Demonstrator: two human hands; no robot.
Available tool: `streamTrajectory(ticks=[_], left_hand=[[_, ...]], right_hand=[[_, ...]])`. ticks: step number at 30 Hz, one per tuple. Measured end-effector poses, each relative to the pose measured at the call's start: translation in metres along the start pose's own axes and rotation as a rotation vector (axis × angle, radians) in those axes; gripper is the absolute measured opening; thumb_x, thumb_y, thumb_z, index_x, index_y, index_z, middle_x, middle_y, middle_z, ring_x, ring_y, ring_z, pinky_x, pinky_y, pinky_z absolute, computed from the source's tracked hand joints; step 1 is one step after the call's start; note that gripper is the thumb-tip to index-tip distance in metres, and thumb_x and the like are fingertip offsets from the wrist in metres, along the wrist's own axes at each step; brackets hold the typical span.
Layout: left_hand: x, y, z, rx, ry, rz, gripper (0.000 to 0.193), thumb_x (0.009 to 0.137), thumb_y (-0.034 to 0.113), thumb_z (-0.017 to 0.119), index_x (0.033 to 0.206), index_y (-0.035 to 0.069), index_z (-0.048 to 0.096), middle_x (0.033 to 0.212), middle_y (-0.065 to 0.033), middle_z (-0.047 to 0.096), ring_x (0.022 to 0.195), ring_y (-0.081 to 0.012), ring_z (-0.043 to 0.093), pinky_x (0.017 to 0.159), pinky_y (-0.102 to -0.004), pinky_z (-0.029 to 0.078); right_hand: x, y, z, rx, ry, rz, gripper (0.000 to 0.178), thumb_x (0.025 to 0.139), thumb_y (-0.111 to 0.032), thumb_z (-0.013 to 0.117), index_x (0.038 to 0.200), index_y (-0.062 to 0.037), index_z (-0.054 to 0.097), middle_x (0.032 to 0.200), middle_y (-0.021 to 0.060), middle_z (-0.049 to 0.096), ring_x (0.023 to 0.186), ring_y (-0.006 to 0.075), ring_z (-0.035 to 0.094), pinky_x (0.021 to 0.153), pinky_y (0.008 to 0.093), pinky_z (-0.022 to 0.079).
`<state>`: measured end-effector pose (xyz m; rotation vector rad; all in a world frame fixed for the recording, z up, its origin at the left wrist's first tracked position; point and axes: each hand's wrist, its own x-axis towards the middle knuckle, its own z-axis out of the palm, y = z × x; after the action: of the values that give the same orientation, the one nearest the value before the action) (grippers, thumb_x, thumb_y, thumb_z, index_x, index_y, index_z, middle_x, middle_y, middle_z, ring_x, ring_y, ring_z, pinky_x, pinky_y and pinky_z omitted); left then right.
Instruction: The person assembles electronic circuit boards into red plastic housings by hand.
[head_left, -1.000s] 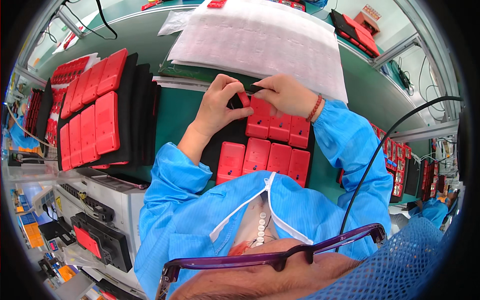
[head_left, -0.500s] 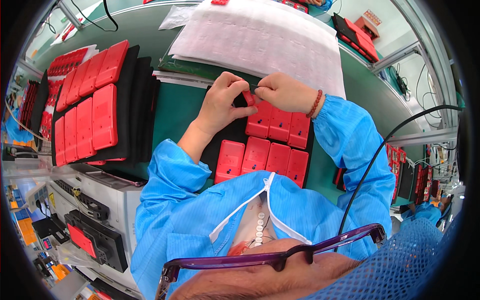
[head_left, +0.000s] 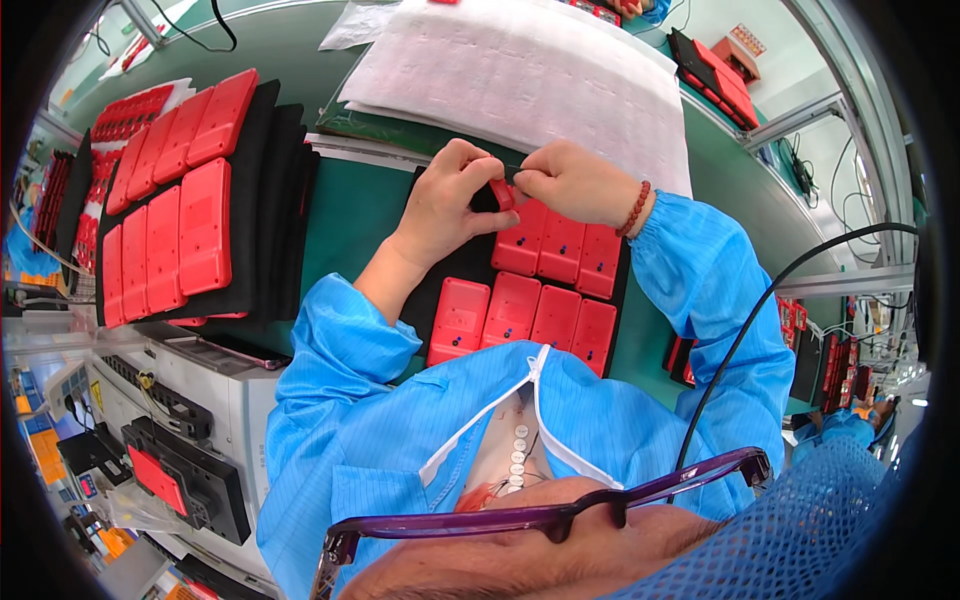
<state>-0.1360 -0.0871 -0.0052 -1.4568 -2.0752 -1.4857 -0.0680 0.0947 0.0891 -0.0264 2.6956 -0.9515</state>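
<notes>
My left hand grips a small red plastic housing between thumb and fingers, tilted on edge. Close against its right side is my right hand, fingers closed in a pinch; a thin dark piece shows between the hands, too small to name. Below them, two rows of red housings lie on a black foam sheet, several with a small dark-blue dot near one end. My hands partly cover the upper row.
At left, red housings rest on a stack of black foam sheets. White foam sheeting spreads over the far side of the green table. A black cable arches past my right sleeve. A grey machine stands lower left.
Both hands stay together at the red housing, with only a slight shift of the fingers. The view has moved slightly, so the left stack sits a little further left.
</notes>
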Motion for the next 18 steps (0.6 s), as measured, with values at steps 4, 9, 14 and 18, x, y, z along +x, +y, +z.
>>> streamTrajectory(ticks=[4, 9, 14, 18], left_hand=[[-0.002, 0.001, 0.002, -0.02, 0.014, -0.01, 0.051, 0.055, 0.017, 0.088, 0.097, 0.009, 0.061, 0.096, -0.0098, 0.056, 0.087, -0.0299, 0.059, 0.072, -0.0395, 0.052], [-0.003, 0.001, 0.004, -0.022, 0.012, -0.012, 0.052, 0.055, 0.017, 0.088, 0.098, 0.009, 0.061, 0.095, -0.0095, 0.056, 0.087, -0.0295, 0.059, 0.072, -0.0393, 0.052], [0.001, 0.006, 0.001, -0.012, 0.016, 0.001, 0.052, 0.055, 0.018, 0.088, 0.098, 0.01, 0.061, 0.095, -0.0087, 0.055, 0.087, -0.0289, 0.058, 0.073, -0.0391, 0.052], [0.003, -0.001, 0.004, 0.006, 0.014, -0.01, 0.051, 0.056, 0.019, 0.088, 0.098, 0.01, 0.061, 0.095, -0.0083, 0.055, 0.087, -0.0287, 0.058, 0.072, -0.0393, 0.051]], right_hand=[[-0.002, -0.001, 0.001, -0.007, -0.009, -0.002, 0.028, 0.088, -0.02, 0.054, 0.081, 0.0032, 0.069, 0.054, 0.0134, 0.046, 0.053, 0.0158, 0.044, 0.052, 0.0359, 0.038], [-0.002, -0.001, 0.002, 0.003, -0.021, 0.014, 0.028, 0.088, -0.019, 0.054, 0.079, 0.0022, 0.069, 0.053, 0.0122, 0.046, 0.052, 0.015, 0.043, 0.052, 0.0354, 0.038], [-0.003, -0.008, -0.002, -0.044, -0.002, -0.001, 0.029, 0.087, -0.02, 0.053, 0.077, 0.0023, 0.069, 0.054, 0.015, 0.049, 0.051, 0.0195, 0.047, 0.052, 0.0374, 0.039], [0.006, -0.01, -0.002, -0.196, 0.002, 0.027, 0.03, 0.084, -0.021, 0.053, 0.076, 0.0032, 0.069, 0.06, 0.0224, 0.056, 0.056, 0.0299, 0.055, 0.057, 0.0431, 0.044]])
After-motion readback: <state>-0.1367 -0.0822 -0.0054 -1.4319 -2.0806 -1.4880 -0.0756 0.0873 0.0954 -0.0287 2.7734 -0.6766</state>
